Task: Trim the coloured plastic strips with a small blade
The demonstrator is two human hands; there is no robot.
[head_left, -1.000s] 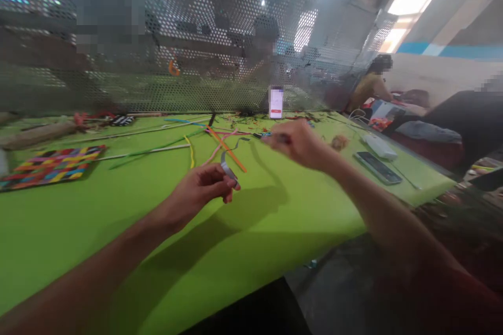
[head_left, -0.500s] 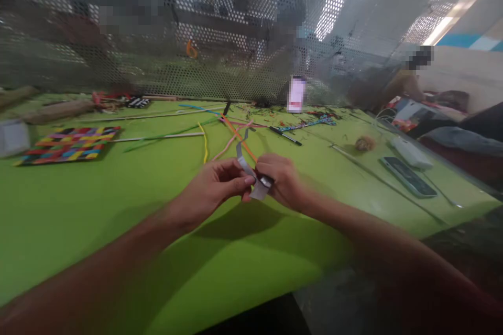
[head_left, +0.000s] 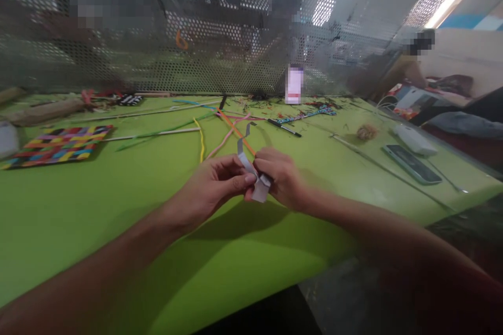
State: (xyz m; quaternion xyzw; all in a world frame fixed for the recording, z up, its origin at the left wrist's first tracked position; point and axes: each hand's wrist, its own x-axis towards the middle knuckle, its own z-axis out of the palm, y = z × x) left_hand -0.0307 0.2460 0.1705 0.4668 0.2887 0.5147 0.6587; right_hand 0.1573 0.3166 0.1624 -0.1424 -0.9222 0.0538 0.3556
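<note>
A pale grey, flat strip (head_left: 260, 191) is folded over itself between my hands, just above the green table. My left hand (head_left: 214, 182) pinches it between thumb and fingers. Curled around the folded part from the other side is my right hand (head_left: 285, 179), with its fingertips partly hidden. The strip's long tail zigzags away over the tabletop. An orange strip (head_left: 238, 131) runs up to my right fingers; whether they grip it I cannot tell. Pink (head_left: 222, 142), yellow (head_left: 202, 138) and green (head_left: 165, 133) strips lie beyond my hands.
A multicoloured woven mat (head_left: 65, 144) lies at left on the green table (head_left: 129, 188). A pen (head_left: 283, 127), a phone (head_left: 412, 164) and a long thin stick (head_left: 377, 165) lie at right. A perforated metal screen (head_left: 220, 63) borders the back. Another person sits at far right.
The view has shifted slightly, so the mat sits farther left. The folded end of the grey strip shows a little more below my fingers; both hands keep their hold.
</note>
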